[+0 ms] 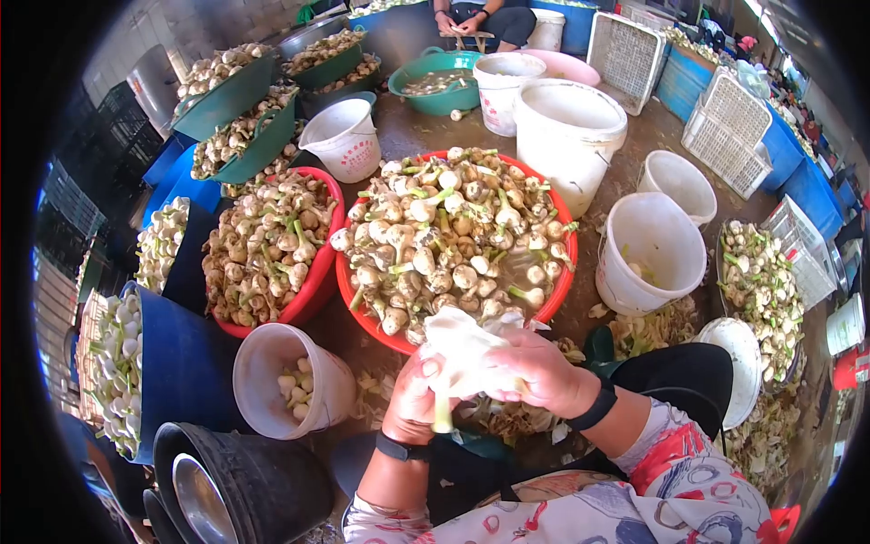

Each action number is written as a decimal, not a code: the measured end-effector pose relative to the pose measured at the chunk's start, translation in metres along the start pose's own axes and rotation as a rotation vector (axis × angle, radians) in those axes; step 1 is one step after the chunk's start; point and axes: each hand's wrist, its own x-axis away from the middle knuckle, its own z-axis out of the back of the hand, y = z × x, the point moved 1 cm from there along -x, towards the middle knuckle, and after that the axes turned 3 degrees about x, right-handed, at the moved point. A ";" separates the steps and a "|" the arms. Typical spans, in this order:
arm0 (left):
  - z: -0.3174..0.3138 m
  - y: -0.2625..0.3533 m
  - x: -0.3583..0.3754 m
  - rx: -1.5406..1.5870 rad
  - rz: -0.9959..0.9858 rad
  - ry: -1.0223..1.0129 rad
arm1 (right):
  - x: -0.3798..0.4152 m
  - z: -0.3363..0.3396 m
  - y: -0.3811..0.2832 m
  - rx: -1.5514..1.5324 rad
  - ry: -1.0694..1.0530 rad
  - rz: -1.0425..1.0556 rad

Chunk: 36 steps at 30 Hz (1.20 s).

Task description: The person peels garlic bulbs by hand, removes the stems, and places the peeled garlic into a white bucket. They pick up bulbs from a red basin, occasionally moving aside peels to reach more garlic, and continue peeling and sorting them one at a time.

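Observation:
My left hand is closed around a pale garlic bulb whose cut green-white stem points down toward me. My right hand pinches loose white skin at the bulb's right side. The bulb is overexposed, so its edge and the peel blend together. Just beyond both hands stands a red basin heaped with unpeeled garlic bulbs, some sitting in murky water. To the left of my left hand, a white bucket holds several peeled bulbs.
A second red basin of garlic stands at left, beside blue tubs. White buckets stand at right, with a tall white bucket behind. Peelings litter the floor. Another person's hands show at the far top.

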 end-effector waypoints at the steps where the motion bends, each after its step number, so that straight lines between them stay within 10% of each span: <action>1: 0.007 0.001 -0.002 -0.006 -0.012 -0.005 | 0.001 -0.001 -0.001 -0.186 -0.035 0.059; 4: 0.023 -0.002 -0.007 0.239 -0.005 -0.212 | -0.003 0.005 -0.014 -0.632 0.238 0.087; 6: 0.019 -0.005 -0.009 0.094 -0.011 -0.119 | -0.013 0.024 -0.016 -0.411 -0.007 0.286; 10: 0.019 -0.008 -0.012 -0.266 0.202 0.129 | -0.009 0.019 -0.009 0.225 0.348 0.271; 18: 0.011 -0.021 -0.013 -0.614 -0.141 -0.034 | -0.016 0.098 -0.028 -0.205 0.520 0.342; 20: 0.015 -0.021 -0.015 -0.511 -0.188 -0.013 | -0.011 0.110 -0.030 1.220 0.740 -0.001; 23: 0.022 -0.020 -0.021 -0.312 -0.236 0.016 | -0.007 0.085 -0.012 1.837 0.443 -0.564; 26: 0.027 -0.021 -0.030 -0.316 -0.391 0.143 | -0.014 0.048 -0.004 0.987 0.485 0.183; 30: 0.039 -0.021 -0.034 -0.271 -0.340 0.250 | -0.033 0.022 -0.012 1.302 0.212 0.632; 36: 0.032 -0.016 -0.027 -0.545 -0.290 0.132 | -0.035 0.031 -0.005 1.371 0.586 0.579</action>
